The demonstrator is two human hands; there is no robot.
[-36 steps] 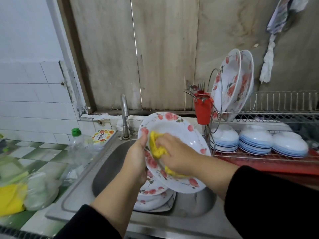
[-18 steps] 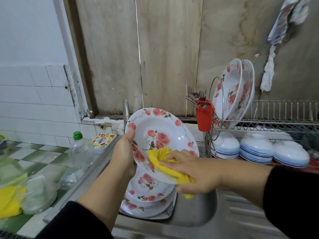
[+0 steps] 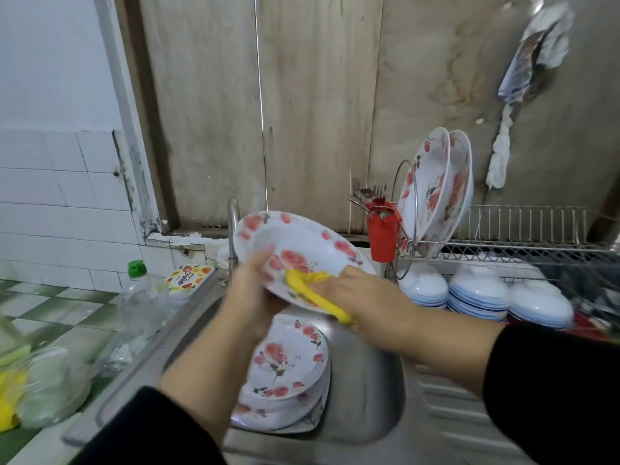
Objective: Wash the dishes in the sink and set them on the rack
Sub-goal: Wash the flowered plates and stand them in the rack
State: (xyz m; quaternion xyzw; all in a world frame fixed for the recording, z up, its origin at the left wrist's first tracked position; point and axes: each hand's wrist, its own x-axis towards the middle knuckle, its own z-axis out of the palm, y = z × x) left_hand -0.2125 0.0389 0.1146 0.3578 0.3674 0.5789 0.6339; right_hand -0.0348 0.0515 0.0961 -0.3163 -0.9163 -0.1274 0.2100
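Head view
Left hand: left hand (image 3: pixel 255 290) grips the near-left rim of the floral plate (image 3: pixel 302 250), thumb over the front face and the other fingers hidden behind it, so it is clamped on the plate.
Right hand: right hand (image 3: pixel 365 297) is curled round a yellow sponge (image 3: pixel 312 290) and presses it against the plate's lower edge; the motion blur makes it hard to say how many fingers wrap it.
Held plate: white with red flowers, tilted with its face toward the camera, lifted over the sink (image 3: pixel 369 397) and in front of the tap (image 3: pixel 233 229).
Plates in sink: stack of floral plates (image 3: pixel 285 374) lies in the basin directly under the hands, leaning toward the left wall.
Rack: wire dish rack (image 3: pixel 520 243) stands to the right of the sink; two floral plates (image 3: pixel 436 189) stand upright at its left end.
Lower tier: white bowls with blue bands (image 3: pixel 479 293) sit upside down in stacks under the rack's upper shelf.
Cutlery holder: red cup (image 3: pixel 382 233) hangs at the rack's left end with forks sticking out.
Counter, left: clear bottle with a green cap (image 3: pixel 141 297) stands just beside the sink's left rim, a round printed tub (image 3: pixel 189 278) behind it.
Sleeves: both forearms are bare, with black sleeves pushed up.
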